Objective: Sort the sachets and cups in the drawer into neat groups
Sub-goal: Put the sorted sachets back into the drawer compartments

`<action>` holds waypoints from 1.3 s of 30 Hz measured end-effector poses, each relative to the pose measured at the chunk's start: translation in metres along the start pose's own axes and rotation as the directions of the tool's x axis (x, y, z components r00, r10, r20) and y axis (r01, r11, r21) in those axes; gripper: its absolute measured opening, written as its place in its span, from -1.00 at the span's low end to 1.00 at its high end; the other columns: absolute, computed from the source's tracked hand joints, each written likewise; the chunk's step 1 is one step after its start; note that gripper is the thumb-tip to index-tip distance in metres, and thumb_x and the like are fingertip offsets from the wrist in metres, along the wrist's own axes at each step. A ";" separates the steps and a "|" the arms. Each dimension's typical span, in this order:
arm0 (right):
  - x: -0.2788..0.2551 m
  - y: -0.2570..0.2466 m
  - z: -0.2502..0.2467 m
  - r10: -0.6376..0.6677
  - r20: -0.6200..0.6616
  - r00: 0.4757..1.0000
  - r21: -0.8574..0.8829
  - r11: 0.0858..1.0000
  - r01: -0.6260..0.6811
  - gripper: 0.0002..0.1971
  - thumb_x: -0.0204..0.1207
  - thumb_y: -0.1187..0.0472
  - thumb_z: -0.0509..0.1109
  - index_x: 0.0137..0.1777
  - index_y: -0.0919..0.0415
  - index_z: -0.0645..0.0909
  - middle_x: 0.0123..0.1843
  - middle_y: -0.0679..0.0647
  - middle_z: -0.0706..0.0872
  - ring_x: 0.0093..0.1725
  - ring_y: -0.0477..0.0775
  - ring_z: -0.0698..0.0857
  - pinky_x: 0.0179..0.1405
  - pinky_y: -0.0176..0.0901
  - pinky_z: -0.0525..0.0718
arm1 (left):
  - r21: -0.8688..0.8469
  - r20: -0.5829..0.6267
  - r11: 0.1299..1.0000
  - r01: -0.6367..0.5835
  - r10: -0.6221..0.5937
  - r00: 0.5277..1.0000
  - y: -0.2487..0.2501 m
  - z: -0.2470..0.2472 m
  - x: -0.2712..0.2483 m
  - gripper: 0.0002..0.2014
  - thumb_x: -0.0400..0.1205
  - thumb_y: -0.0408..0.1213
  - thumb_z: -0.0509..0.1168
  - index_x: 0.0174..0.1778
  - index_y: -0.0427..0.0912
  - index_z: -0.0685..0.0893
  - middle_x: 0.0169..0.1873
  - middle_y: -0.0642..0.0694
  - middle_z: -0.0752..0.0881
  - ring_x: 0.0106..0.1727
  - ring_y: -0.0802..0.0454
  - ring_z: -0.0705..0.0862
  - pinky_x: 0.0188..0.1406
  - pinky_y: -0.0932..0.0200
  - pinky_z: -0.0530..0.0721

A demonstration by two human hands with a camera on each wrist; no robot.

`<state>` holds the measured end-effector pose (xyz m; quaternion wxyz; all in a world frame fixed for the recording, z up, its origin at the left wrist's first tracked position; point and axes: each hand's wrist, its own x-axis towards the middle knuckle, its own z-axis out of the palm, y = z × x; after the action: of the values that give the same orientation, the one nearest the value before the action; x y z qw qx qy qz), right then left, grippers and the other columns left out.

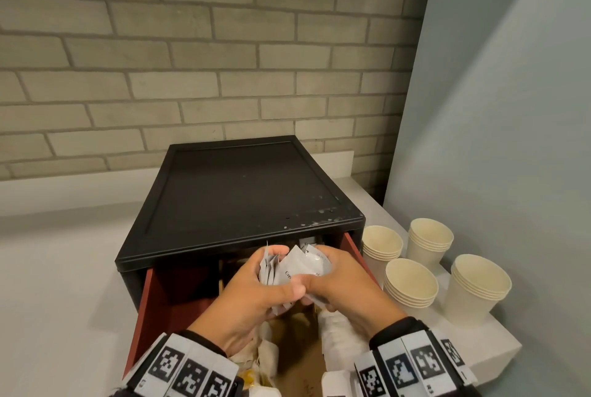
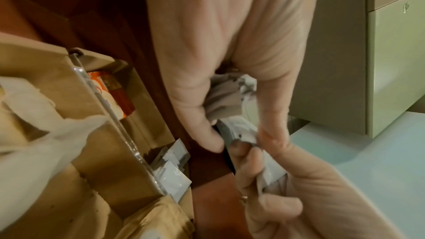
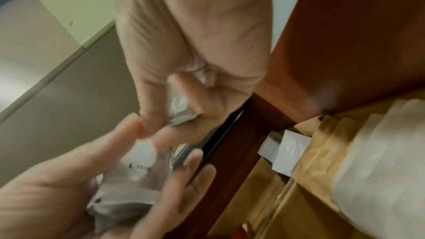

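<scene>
Above the pulled-out red drawer [image 1: 153, 294], we clench a bundle of pale grey sachets [image 1: 287, 264] upright between left hand [image 1: 256, 294] and right hand [image 1: 339, 281], both sets of fingers curled round it; compartments lie directly below

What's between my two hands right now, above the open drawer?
A bunch of grey sachets: the left hand and right hand both grip it over the drawer, clearest in the head view.

Both hands [image 1: 297, 288] apparently curled, touching
</scene>
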<state>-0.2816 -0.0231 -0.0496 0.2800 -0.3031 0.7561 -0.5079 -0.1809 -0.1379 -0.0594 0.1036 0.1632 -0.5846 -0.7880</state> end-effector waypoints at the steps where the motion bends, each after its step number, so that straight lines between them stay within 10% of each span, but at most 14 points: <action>1: -0.001 -0.001 0.000 0.004 0.037 0.999 0.043 0.999 -0.006 -0.68 0.53 0.05 0.40 0.26 0.07 0.57 -0.05 0.06 0.72 -0.21 -0.08 0.65 -0.42 -0.35 0.54 | -0.013 0.024 1.000 0.008 -0.008 1.000 0.000 0.000 0.000 -0.33 0.23 -0.49 0.58 0.26 -0.15 0.55 -0.01 -0.27 0.74 -0.09 -0.17 0.79 -0.19 0.05 0.76; 8: 0.000 -0.002 -0.007 0.165 0.070 0.984 0.372 0.911 -0.180 -0.64 0.56 0.38 0.23 0.33 0.17 0.57 0.26 0.30 0.62 0.02 0.25 0.69 -0.58 -0.34 0.57 | -0.158 -0.102 0.985 0.069 -0.086 0.991 0.004 -0.001 0.001 -0.58 0.43 -0.58 0.42 0.18 -0.22 0.60 -0.11 -0.26 0.70 -0.27 -0.02 0.65 -0.53 0.29 0.62; 17: -0.005 -0.008 -0.010 -0.009 -0.138 0.990 0.183 0.982 0.035 -0.83 0.59 0.25 0.33 0.02 -0.09 0.55 0.09 0.01 0.68 -0.17 -0.16 0.59 -0.47 -0.50 0.49 | -0.265 -0.061 0.950 0.167 -0.189 0.980 0.008 0.002 -0.001 -0.63 0.42 -0.47 0.40 0.16 -0.24 0.68 -0.07 -0.26 0.82 -0.08 -0.10 0.78 -0.43 0.19 0.76; 23: -0.008 -0.008 -0.010 -0.141 -0.267 0.953 0.218 0.955 0.203 -0.90 0.54 0.25 0.38 -0.13 0.02 0.60 -0.24 0.00 0.69 -0.28 -0.09 0.62 -0.29 -0.32 0.63 | -0.439 -0.024 0.867 0.234 -0.272 0.962 0.014 -0.001 -0.003 -0.49 0.34 -0.02 0.36 0.09 -0.32 0.70 -0.24 -0.28 0.73 -0.26 -0.09 0.73 -0.51 0.14 0.74; 29: -0.009 -0.009 0.001 -0.266 -0.184 0.946 0.143 0.945 0.294 -0.81 0.36 0.50 0.46 -0.28 0.18 0.69 -0.25 -0.07 0.71 -0.20 -0.16 0.68 -0.16 -0.40 0.67 | -0.501 0.063 0.823 0.269 -0.275 0.959 0.014 0.001 -0.004 -0.52 0.36 0.01 0.36 -0.02 -0.33 0.77 -0.15 -0.32 0.74 -0.29 -0.09 0.77 -0.52 0.17 0.73; 35: -0.015 -0.012 0.005 -0.351 0.047 0.935 -0.063 0.933 0.354 -0.82 0.35 0.35 0.51 -0.09 0.12 0.66 0.11 -0.03 0.57 -0.01 -0.45 0.56 -0.09 -0.69 0.47 | -0.482 0.041 0.842 0.242 -0.254 0.966 0.013 -0.002 -0.003 -0.58 0.35 -0.21 0.41 0.10 -0.33 0.69 -0.16 -0.31 0.74 -0.27 -0.06 0.75 -0.39 0.17 0.73; 39: -0.017 -0.013 0.005 -0.303 0.107 0.947 -0.114 0.943 0.314 -0.11 0.21 0.24 0.65 0.47 -0.17 0.26 0.38 -0.27 0.39 0.20 -0.64 0.43 0.15 -0.58 0.51 | -0.360 0.045 0.880 0.311 -0.317 0.948 0.011 0.001 -0.003 -0.53 0.30 -0.17 0.44 0.12 -0.29 0.74 -0.03 -0.32 0.76 -0.09 -0.14 0.75 -0.15 -0.02 0.74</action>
<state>-0.2645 -0.0168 -0.0368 0.2097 -0.4574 0.7176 -0.4816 -0.1786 -0.1391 -0.0483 0.0075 0.2397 -0.3943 -0.8871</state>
